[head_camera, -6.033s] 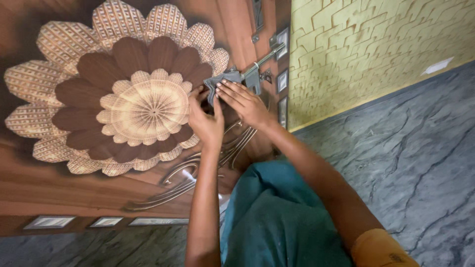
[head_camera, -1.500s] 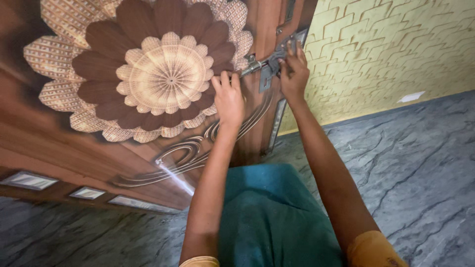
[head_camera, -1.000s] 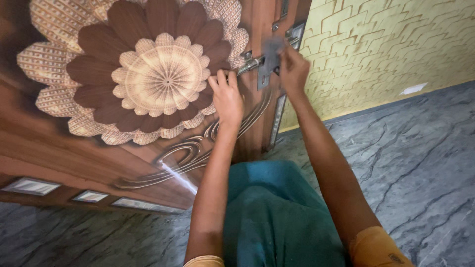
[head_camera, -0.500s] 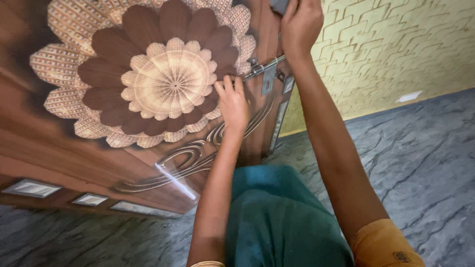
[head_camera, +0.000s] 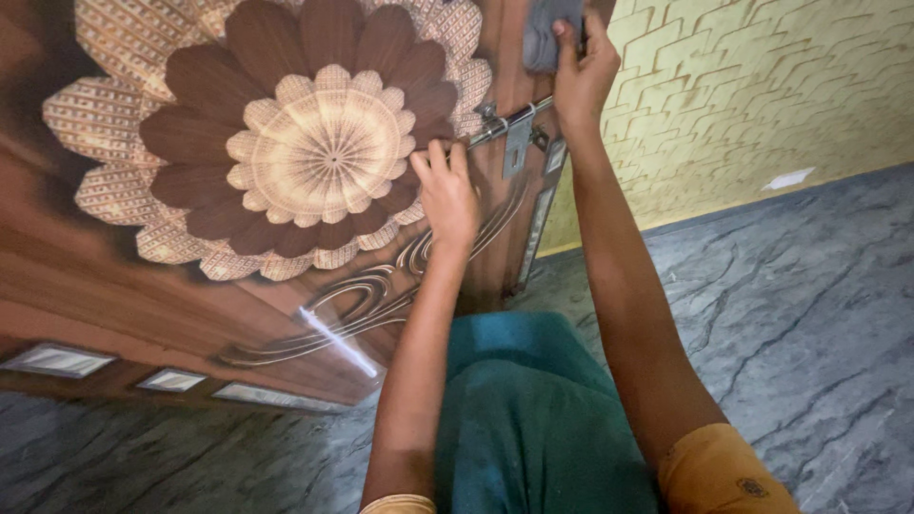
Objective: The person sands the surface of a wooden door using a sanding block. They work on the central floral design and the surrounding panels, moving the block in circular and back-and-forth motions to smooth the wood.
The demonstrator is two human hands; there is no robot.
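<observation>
Grey marbled floor meets a yellow wall of raised brick-like pattern, and beside it stands a glossy brown door printed with a large cream and brown flower. Near the door's right edge the left hand rests flat with fingers loosely spread, fingertips touching the metal sliding bolt. Above the bolt, at the door's upper right corner, the right hand is closed around a grey cloth

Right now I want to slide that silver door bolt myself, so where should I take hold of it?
Probably the bare rod stretch of the silver metal door bolt, between left hand and right hand. It stands proud of the door, so pinch from the front.
</observation>
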